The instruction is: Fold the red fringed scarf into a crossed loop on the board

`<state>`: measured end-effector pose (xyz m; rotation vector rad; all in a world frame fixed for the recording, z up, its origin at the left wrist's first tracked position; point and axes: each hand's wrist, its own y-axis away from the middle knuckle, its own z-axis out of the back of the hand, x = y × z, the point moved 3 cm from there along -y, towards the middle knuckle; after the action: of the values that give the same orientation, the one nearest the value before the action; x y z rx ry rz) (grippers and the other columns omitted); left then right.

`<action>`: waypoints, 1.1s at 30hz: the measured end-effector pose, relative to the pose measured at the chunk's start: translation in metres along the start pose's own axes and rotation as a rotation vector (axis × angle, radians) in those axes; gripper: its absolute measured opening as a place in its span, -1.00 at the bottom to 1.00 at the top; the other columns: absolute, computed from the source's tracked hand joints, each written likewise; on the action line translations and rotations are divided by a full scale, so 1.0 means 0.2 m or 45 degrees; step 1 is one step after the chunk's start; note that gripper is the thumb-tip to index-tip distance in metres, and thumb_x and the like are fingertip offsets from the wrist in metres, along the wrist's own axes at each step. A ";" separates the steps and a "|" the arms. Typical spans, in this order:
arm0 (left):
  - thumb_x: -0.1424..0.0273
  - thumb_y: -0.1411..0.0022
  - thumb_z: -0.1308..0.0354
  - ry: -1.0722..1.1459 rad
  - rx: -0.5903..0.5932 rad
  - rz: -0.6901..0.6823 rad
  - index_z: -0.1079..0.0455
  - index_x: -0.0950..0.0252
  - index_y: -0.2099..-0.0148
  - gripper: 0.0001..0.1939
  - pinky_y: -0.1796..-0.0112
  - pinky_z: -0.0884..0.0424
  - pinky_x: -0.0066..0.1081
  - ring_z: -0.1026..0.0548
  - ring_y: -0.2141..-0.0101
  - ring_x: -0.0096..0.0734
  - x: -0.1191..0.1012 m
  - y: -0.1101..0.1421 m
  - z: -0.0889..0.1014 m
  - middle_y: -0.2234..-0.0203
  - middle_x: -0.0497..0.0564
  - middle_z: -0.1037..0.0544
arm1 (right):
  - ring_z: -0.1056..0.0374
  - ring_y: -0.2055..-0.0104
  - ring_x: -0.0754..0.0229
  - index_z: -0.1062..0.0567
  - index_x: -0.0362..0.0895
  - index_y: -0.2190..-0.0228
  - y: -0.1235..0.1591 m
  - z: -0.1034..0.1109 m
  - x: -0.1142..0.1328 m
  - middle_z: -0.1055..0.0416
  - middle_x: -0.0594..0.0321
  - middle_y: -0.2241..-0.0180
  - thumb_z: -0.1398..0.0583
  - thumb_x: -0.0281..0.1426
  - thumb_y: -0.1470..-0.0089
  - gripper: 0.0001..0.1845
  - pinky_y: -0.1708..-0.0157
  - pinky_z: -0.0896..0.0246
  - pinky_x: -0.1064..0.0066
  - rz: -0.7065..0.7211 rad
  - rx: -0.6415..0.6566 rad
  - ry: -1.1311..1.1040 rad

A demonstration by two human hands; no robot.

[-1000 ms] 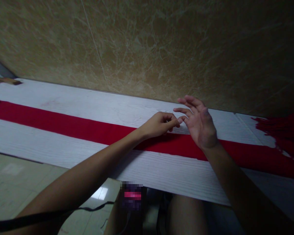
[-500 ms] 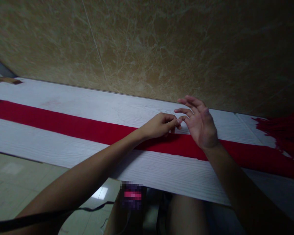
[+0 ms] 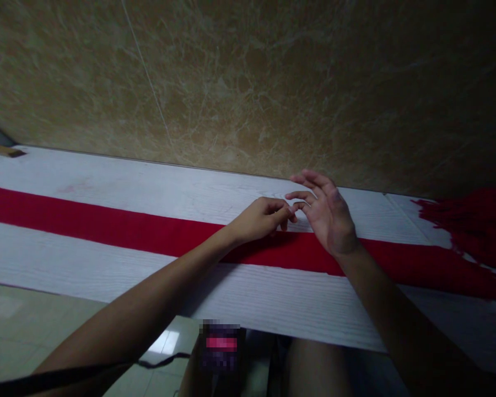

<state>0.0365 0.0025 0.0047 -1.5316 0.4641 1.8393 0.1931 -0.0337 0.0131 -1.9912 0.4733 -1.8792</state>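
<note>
A long red fringed scarf (image 3: 119, 223) lies stretched flat along the white wood-grain table (image 3: 248, 292). Over its middle, my left hand (image 3: 260, 219) is curled, with thumb and index finger together in a pinch. Those fingertips meet or nearly meet a fingertip of my right hand (image 3: 329, 218); anything held there is too small to make out. My right hand is raised just above the scarf, palm partly turned up and fingers spread, gripping nothing.
Loose red fringe (image 3: 475, 226) is heaped at the table's right end. Behind the table rises a brown marbled wall (image 3: 231, 82). A small wooden piece (image 3: 4, 150) rests at the far left corner. A dark strap (image 3: 66, 377) crosses the lower left over tiled floor.
The view has shifted slightly, so the table's left side and the floor sit lower in the picture. Both hands keep nearly the same pose over the scarf.
</note>
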 end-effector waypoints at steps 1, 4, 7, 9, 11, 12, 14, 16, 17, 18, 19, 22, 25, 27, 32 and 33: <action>-0.08 -0.39 -0.15 -0.001 -0.002 -0.002 -0.50 0.35 0.29 -0.45 0.51 -0.27 -0.51 -0.36 0.59 -0.53 0.00 0.00 0.00 0.56 -0.08 -0.45 | -0.52 0.00 0.00 -0.48 0.16 -0.09 0.00 0.00 0.00 -0.48 0.13 -0.18 -0.16 0.28 -0.16 -0.34 0.19 -0.50 0.18 0.004 0.004 0.000; -0.02 -0.43 -0.12 -0.001 -0.014 -0.025 -0.48 0.35 0.30 -0.49 0.51 -0.27 -0.52 -0.35 0.59 -0.54 0.00 0.00 0.01 0.55 -0.07 -0.45 | -0.52 0.01 0.01 -0.48 0.16 -0.09 0.00 0.00 0.00 -0.49 0.15 -0.17 -0.17 0.25 -0.18 -0.37 0.18 -0.49 0.17 0.008 0.000 -0.025; -0.05 -0.41 -0.12 -0.010 -0.029 -0.047 -0.48 0.35 0.28 -0.47 0.52 -0.25 -0.52 -0.34 0.59 -0.54 0.00 0.00 0.01 0.54 -0.08 -0.45 | -0.53 0.04 0.04 -0.51 0.16 -0.05 0.00 0.00 0.01 -0.51 0.17 -0.13 -0.21 0.23 -0.17 -0.41 0.18 -0.49 0.18 0.005 -0.020 -0.093; -0.08 -0.40 -0.13 -0.022 -0.042 -0.042 -0.48 0.35 0.26 -0.45 0.52 -0.25 -0.52 -0.34 0.59 -0.54 0.01 0.00 0.01 0.53 -0.07 -0.46 | -0.52 0.07 0.04 -0.53 0.16 -0.03 0.00 -0.01 0.01 -0.53 0.17 -0.11 -0.25 0.21 -0.16 -0.44 0.19 -0.50 0.17 0.000 -0.031 -0.126; -0.09 -0.42 -0.11 -0.045 -0.051 -0.044 -0.48 0.35 0.24 -0.45 0.51 -0.25 -0.51 -0.35 0.59 -0.53 0.01 0.00 0.01 0.50 -0.06 -0.48 | -0.52 0.09 0.04 -0.55 0.15 -0.02 0.00 -0.01 0.01 -0.55 0.16 -0.09 -0.27 0.19 -0.14 -0.45 0.20 -0.51 0.17 0.001 -0.043 -0.136; -0.08 -0.43 -0.10 -0.065 -0.053 -0.053 -0.48 0.35 0.24 -0.45 0.50 -0.26 -0.51 -0.35 0.58 -0.53 0.01 0.00 0.01 0.49 -0.06 -0.49 | -0.52 0.10 0.03 -0.55 0.14 -0.01 0.00 -0.01 0.00 -0.55 0.16 -0.08 -0.28 0.18 -0.14 -0.45 0.21 -0.51 0.16 0.004 -0.050 -0.134; -0.05 -0.46 -0.07 -0.132 -0.062 -0.091 -0.48 0.34 0.23 -0.47 0.45 -0.29 -0.49 -0.39 0.55 -0.50 0.00 0.01 0.01 0.48 -0.04 -0.50 | -0.51 0.11 0.03 -0.55 0.13 -0.01 0.00 -0.01 0.00 -0.55 0.14 -0.07 -0.28 0.18 -0.14 -0.45 0.22 -0.51 0.16 0.015 -0.062 -0.117; 0.00 -0.50 -0.04 -0.213 -0.068 -0.142 -0.48 0.33 0.23 -0.50 0.39 -0.32 -0.48 -0.43 0.49 -0.46 -0.01 0.01 0.01 0.48 -0.04 -0.51 | -0.51 0.11 0.03 -0.54 0.11 -0.02 0.00 -0.02 0.00 -0.55 0.13 -0.07 -0.27 0.18 -0.15 -0.44 0.21 -0.51 0.16 0.026 -0.066 -0.101; 0.03 -0.51 -0.03 -0.250 -0.069 -0.167 -0.48 0.33 0.22 -0.52 0.37 -0.33 -0.47 -0.45 0.48 -0.44 -0.01 0.01 0.01 0.48 -0.04 -0.52 | -0.51 0.12 0.04 -0.54 0.10 -0.02 0.00 -0.02 0.00 -0.55 0.12 -0.07 -0.27 0.18 -0.15 -0.43 0.21 -0.51 0.17 0.030 -0.066 -0.099; 0.05 -0.52 -0.03 -0.282 -0.068 -0.189 -0.48 0.32 0.22 -0.54 0.36 -0.32 -0.46 -0.45 0.47 -0.43 -0.01 0.01 0.01 0.48 -0.04 -0.52 | -0.50 0.13 0.06 -0.54 0.09 -0.02 0.00 -0.02 0.00 -0.55 0.12 -0.07 -0.27 0.17 -0.16 -0.43 0.21 -0.51 0.18 0.033 -0.064 -0.101; 0.07 -0.53 -0.02 -0.312 -0.068 -0.203 -0.48 0.32 0.22 -0.56 0.36 -0.32 -0.46 -0.46 0.47 -0.42 -0.02 0.02 0.01 0.48 -0.04 -0.52 | -0.50 0.14 0.08 -0.53 0.08 -0.03 0.00 -0.02 0.00 -0.55 0.12 -0.06 -0.27 0.17 -0.17 -0.43 0.21 -0.51 0.19 0.035 -0.061 -0.103; 0.13 -0.55 0.01 -0.416 -0.092 -0.203 -0.49 0.30 0.17 -0.60 0.35 -0.31 -0.45 -0.47 0.46 -0.40 -0.02 0.02 0.01 0.46 -0.04 -0.55 | -0.51 0.14 0.09 -0.53 0.07 -0.03 -0.01 -0.01 -0.02 -0.55 0.11 -0.05 -0.26 0.16 -0.19 -0.44 0.22 -0.51 0.21 0.039 -0.060 -0.080; 0.19 -0.57 0.04 -0.504 -0.124 -0.158 -0.50 0.28 0.13 -0.63 0.34 -0.32 -0.44 -0.49 0.44 -0.38 -0.01 0.02 0.01 0.46 -0.04 -0.57 | -0.51 0.11 0.07 -0.53 0.07 -0.03 -0.01 0.00 -0.03 -0.54 0.12 -0.05 -0.25 0.15 -0.21 -0.46 0.21 -0.50 0.20 0.040 -0.060 -0.068; 0.20 -0.56 0.01 -0.509 -0.171 -0.145 -0.50 0.28 0.13 -0.65 0.36 -0.32 -0.45 -0.49 0.45 -0.39 -0.01 0.02 0.01 0.46 -0.04 -0.57 | -0.51 0.09 0.08 -0.53 0.07 -0.03 -0.01 0.01 -0.03 -0.54 0.13 -0.06 -0.26 0.13 -0.22 -0.48 0.17 -0.49 0.20 0.046 -0.046 -0.085; 0.16 -0.42 -0.21 -0.234 -0.295 -0.155 -0.48 0.32 0.06 -0.70 0.44 -0.39 -0.49 -0.48 0.49 -0.49 0.01 0.00 0.03 0.26 0.02 -0.61 | -0.52 0.06 0.08 -0.50 0.08 -0.09 0.00 0.01 -0.03 -0.51 0.14 -0.11 -0.25 0.09 -0.26 -0.49 0.01 -0.47 0.11 0.096 0.008 -0.004; 0.14 -0.40 -0.24 -0.166 -0.292 -0.146 -0.48 0.33 0.07 -0.68 0.46 -0.40 -0.50 -0.48 0.50 -0.51 0.02 0.00 0.04 0.24 0.03 -0.61 | -0.52 0.04 0.07 -0.49 0.08 -0.10 0.01 0.01 -0.03 -0.50 0.14 -0.12 -0.25 0.08 -0.27 -0.49 -0.01 -0.46 0.10 0.102 0.020 0.026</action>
<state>0.0315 0.0089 0.0037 -1.5387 0.1049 1.9396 0.1956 -0.0317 0.0067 -1.9159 0.5344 -1.8503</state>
